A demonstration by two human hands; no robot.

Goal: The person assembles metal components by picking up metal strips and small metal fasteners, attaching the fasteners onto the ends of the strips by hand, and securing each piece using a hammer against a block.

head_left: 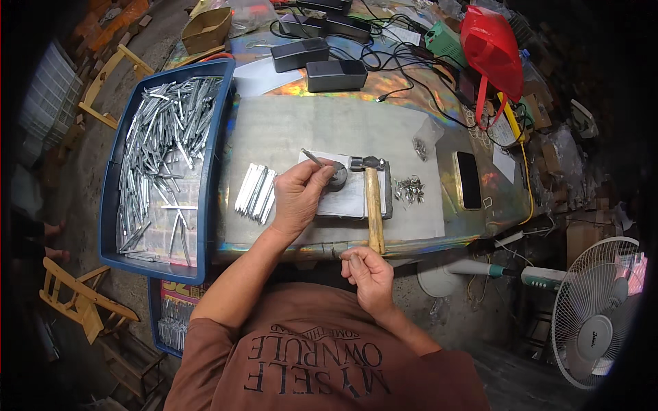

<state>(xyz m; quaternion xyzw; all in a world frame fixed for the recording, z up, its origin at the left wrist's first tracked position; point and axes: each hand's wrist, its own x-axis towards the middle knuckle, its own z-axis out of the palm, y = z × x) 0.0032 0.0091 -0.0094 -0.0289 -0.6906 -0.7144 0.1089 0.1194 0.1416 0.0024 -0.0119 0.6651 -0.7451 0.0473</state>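
My left hand [301,195] is closed in a pinch around a slim metal rod [312,157], whose free end slants up to the left. Right beside its fingertips is a dark round metal block [338,178], resting on a pale paper-covered pad [346,201]. On the pad's right side lies a hammer [373,205], head away from me and wooden handle toward me. My right hand [370,274] is curled closed at the table's front edge, just below the handle's end; whatever its fingers may hold is hidden. A bundle of silvery rods [256,193] lies left of my left hand.
A blue tray [218,157] full of loose metal rods stands at the left. Small metal pieces [410,191], a plastic bag [428,137] and a phone [468,179] lie to the right. Black boxes [336,75] and cables are at the back; a fan [595,329] stands at right.
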